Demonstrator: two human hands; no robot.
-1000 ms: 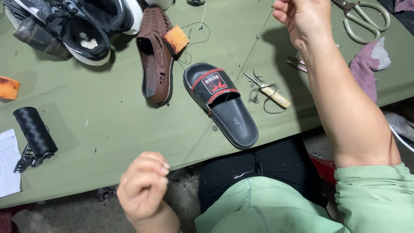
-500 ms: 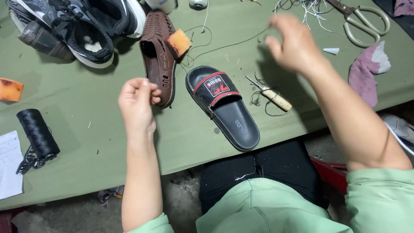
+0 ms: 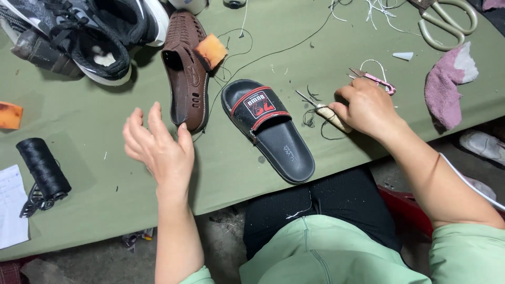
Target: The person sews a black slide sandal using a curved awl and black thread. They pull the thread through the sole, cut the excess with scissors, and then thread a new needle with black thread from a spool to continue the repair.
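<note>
The right hand [image 3: 366, 108] lies low on the olive-green cloth-covered worktop [image 3: 131, 173], near its front edge on the right side. Its fingers are curled and closed around the pale wooden handle of an awl with a thin metal point [image 3: 329, 113]; the point looks toward the left, to the black rubber slide sandal with a red and white strap [image 3: 267, 128]. This sandal lies at the middle of the worktop, turned diagonally, its heel close to the front edge. The forearm comes from the lower right, wrist nearly flat on the cloth.

The left hand [image 3: 158, 147] is lifted above the worktop, left of the sandal, with the palm turned down and the fingers spread and a little bent; it holds nothing. Its fingertips are just beside the brown woven leather shoe [image 3: 185, 73], which lies on its side with an orange sponge block [image 3: 211, 51] on it.

A black thread spool [image 3: 43, 167] lies near the left edge. Small pink thread snips [image 3: 374, 79] lie just behind the right hand, and big scissors [image 3: 447, 18] rest at the far right corner.
</note>
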